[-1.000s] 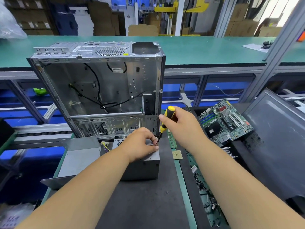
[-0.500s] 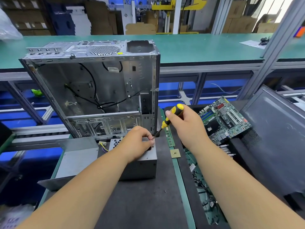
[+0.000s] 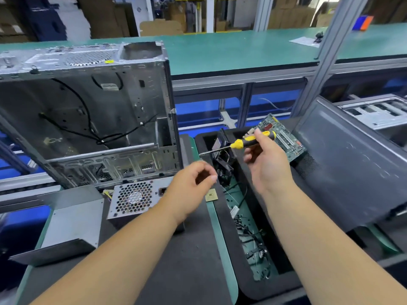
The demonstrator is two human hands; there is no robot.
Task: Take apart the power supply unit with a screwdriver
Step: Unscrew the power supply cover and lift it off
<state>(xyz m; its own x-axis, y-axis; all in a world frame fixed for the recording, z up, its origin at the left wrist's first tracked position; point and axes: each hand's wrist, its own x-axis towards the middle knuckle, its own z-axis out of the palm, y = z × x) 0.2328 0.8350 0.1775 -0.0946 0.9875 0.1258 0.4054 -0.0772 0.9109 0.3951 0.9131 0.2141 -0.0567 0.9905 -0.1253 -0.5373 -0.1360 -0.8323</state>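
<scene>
I look over a long green workbench (image 3: 231, 51) with cardboard boxes stacked behind it; nearer me lies a dark mat (image 3: 176, 260) and, along its right edge, a black tray (image 3: 244, 282).

The power supply unit (image 3: 134, 201) sits toward the far edge of the mat, just in front of the gutted computer case (image 3: 88, 111), its honeycomb grille up. My right hand (image 3: 267, 164) grips the screwdriver (image 3: 242, 143) by its yellow-and-black handle, shaft pointing left over the tray's far end, off the unit. My left hand (image 3: 191, 188) hovers at the unit's right edge, fingers curled with thumb and forefinger nearly meeting; whether they pinch a screw, I cannot tell.

I judge a screw is being carried off. To do this well I would drop it in the tray, then seat the tip square in the next head and steady the box.

The tray holds loose black cables (image 3: 253, 238) and a fan-like part (image 3: 222, 159) at its far end; a circuit board (image 3: 284, 139) leans at its far right corner.
</scene>
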